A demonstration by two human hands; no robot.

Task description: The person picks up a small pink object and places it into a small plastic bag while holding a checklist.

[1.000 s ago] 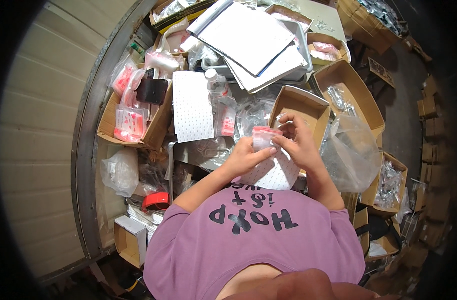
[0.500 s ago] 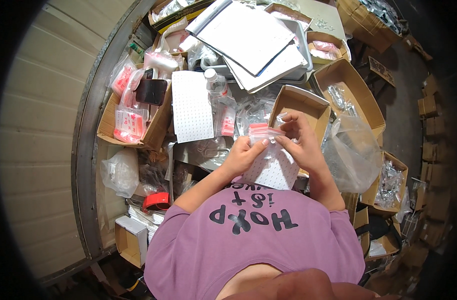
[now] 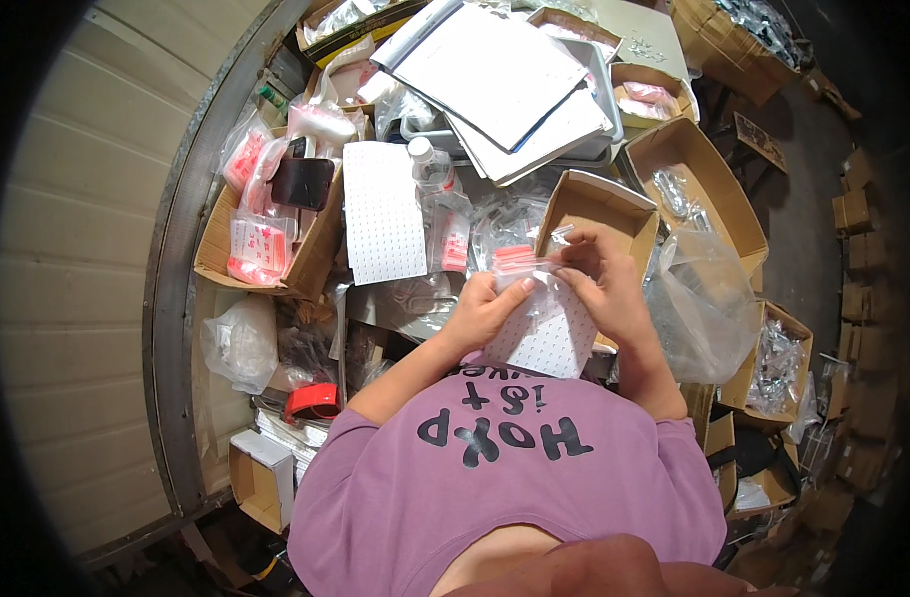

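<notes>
My left hand (image 3: 484,308) is closed on a clear zip bag (image 3: 540,275), its thumb laid across the near side. Behind the thumb, a stack of zip bags with red closure strips (image 3: 514,257) shows at the fingertips. My right hand (image 3: 606,284) pinches the bag's right side with thumb and finger, while its other fingers curl above, close to a small clear packet (image 3: 560,235). Beneath both hands lies a white sheet with rows of small marks (image 3: 541,336), close against my shirt. What lies inside the bag is too small to make out.
An open carton (image 3: 602,214) stands just beyond my right hand. A second label sheet (image 3: 383,214), a clear bottle (image 3: 431,164) and a carton of red-printed bags with a phone (image 3: 302,183) are to the left. Papers (image 3: 490,75) cover a grey bin; a large plastic bag (image 3: 702,303) lies right.
A small white piece seen by my right fingertips half a second ago no longer shows there. The right hand has shifted slightly; the left has hardly moved.
</notes>
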